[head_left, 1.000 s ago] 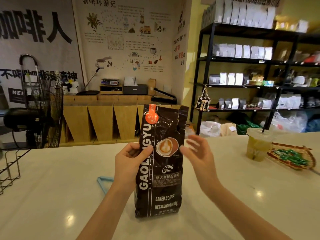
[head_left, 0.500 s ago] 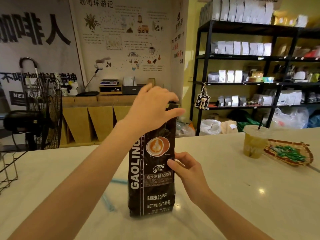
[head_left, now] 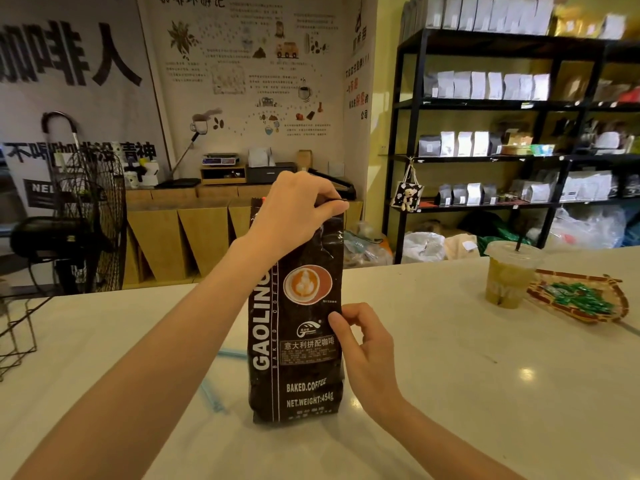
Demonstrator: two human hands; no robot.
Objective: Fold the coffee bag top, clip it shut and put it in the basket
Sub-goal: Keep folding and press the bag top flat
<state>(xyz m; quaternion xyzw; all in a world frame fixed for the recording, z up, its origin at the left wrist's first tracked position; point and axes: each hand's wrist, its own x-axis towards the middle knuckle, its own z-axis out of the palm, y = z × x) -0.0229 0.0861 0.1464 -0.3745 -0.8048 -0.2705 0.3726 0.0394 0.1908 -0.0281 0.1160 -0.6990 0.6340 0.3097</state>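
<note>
A wide, pale, glossy stone counter (head_left: 450, 393) carries everything, and near its middle, close to the person, a tall black foil coffee bag with white lettering and a latte-art picture (head_left: 298, 341) stands upright on its base. At the far left edge, well apart from the bag, part of a black wire basket (head_left: 17, 330) shows. The left hand (head_left: 294, 213) reaches over the bag's top and pinches the upper edge between fingers and thumb, while the right hand (head_left: 363, 344) steadies the bag's right side at mid-height, thumb pressed on the front panel and fingers curled beside it. A thin light-blue plastic clip (head_left: 214, 382) lies on the counter just left of the bag, partly hidden behind it and the left forearm. The fold looks to be just starting: the top seems gripped but not yet rolled down. Next, the top likely needs creasing flat, held down with one hand so the other can fetch the clip.
</note>
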